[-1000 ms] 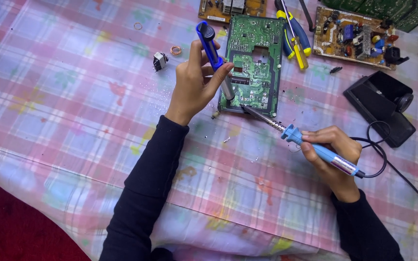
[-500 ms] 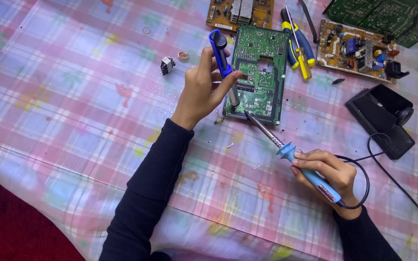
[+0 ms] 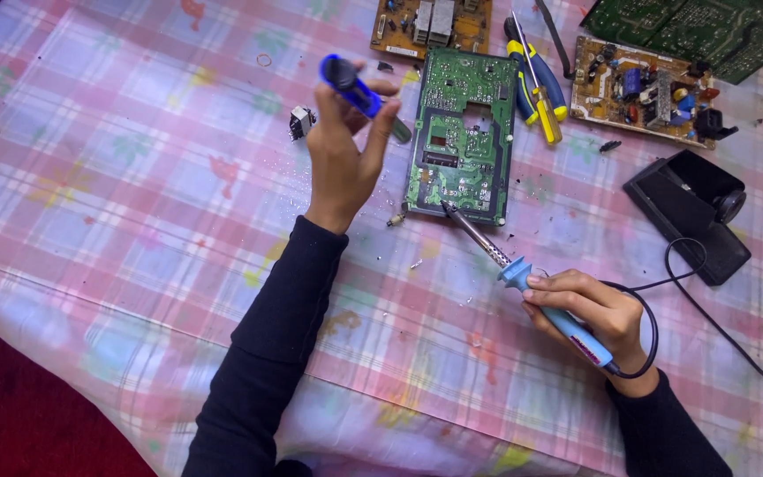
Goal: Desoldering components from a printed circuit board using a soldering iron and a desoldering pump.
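Gripped: one soldering iron (image 3: pixel 523 274), one blue pump (image 3: pixel 355 88); four circuit boards.

Left hand (image 3: pixel 342 155): raised above the table, fingers wrapped around a blue pump tool (image 3: pixel 359 93).
Right hand (image 3: pixel 589 314): grips a blue soldering iron (image 3: pixel 523 274) like a pen; tip touches the lower edge of the green circuit board (image 3: pixel 463 137).
Table (image 3: pixel 117 203): pink checked cloth.
Nearby: yellow screwdriver (image 3: pixel 539 102), brown circuit board (image 3: pixel 638 88), black stand (image 3: pixel 691 212), small metal part (image 3: pixel 301 122).
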